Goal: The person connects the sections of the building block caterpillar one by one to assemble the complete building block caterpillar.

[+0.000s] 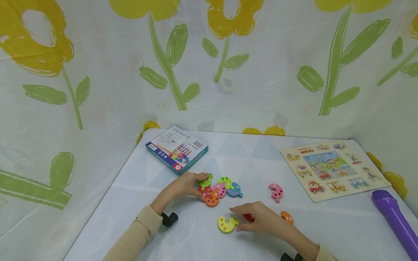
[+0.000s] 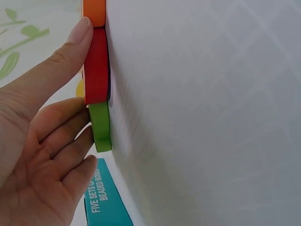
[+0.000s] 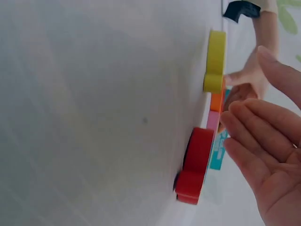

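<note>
The yellow piece [image 1: 225,226] lies flat on the surface [image 1: 189,241], unlinked, on the near side of the chain [image 1: 219,190]. I judge it light and stiff, probably painted wood: it should stand a firm pinch, though its smooth paint may slip a little under the fingertips. I'd take it by its thick side edges, thumb and forefinger on opposite sides, and leave the knob and the notch free. Lifted by the knob alone, it could swivel.

My right hand [image 1: 260,218] is just beside the yellow piece, thumb and forefinger spread with a clear gap, nothing pinched. The thumb tip comes close to the knob; whether it touches, I can't tell. A loose red piece [image 3: 197,153] sits beside the fingers, not gripped.

My left hand [image 1: 187,184] holds the chain's end, thumb against the edge of the linked red piece [image 2: 97,66] and forefinger curved round the green piece [image 2: 99,126]. I'd keep that hold gentle, since the interlocked joints may well lift apart easily.
</note>
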Motion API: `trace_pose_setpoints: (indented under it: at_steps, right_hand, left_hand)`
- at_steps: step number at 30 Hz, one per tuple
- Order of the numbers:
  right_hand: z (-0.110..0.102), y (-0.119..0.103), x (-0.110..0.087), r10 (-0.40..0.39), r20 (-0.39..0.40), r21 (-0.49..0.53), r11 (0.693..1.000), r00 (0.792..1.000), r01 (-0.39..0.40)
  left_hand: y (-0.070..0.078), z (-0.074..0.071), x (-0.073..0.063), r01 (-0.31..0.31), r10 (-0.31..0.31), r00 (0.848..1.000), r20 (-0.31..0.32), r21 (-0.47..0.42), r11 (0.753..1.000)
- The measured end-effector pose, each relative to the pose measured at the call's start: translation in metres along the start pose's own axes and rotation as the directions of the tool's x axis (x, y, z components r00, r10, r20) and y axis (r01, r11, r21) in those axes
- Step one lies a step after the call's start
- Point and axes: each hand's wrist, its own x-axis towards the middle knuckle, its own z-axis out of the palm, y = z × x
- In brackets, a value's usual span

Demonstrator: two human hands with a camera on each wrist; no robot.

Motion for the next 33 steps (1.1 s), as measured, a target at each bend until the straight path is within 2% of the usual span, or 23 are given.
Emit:
trace_pose_setpoints:
  at_steps: [6,10,18,26,33]
  right_hand:
    - [0.008,-0.012,-0.004,0.053,0.038,-0.063,0.997,0.998,-0.051]
    - [0.011,-0.016,-0.005,0.057,0.059,-0.106,0.993,0.997,-0.051]
    - [0.014,-0.022,-0.001,0.06,0.044,-0.137,0.989,0.997,-0.054]
    - [0.018,-0.023,0.0,0.091,-0.023,-0.232,0.968,0.996,-0.094]
    - [0.022,-0.023,0.008,0.117,-0.02,-0.24,0.963,0.993,-0.119]
  left_hand:
    - [0.002,-0.001,0.0,-0.007,0.007,1.0,-0.002,0.003,1.0]
    - [0.003,-0.002,0.0,-0.01,0.01,1.0,-0.003,-0.006,1.0]
    - [0.001,-0.002,-0.001,-0.007,0.007,1.0,0.001,-0.008,1.0]
    - [0.0,-0.001,-0.001,-0.02,0.02,1.0,0.01,-0.018,1.0]
    - [-0.001,-0.001,-0.001,-0.021,0.021,1.0,0.004,-0.01,1.0]
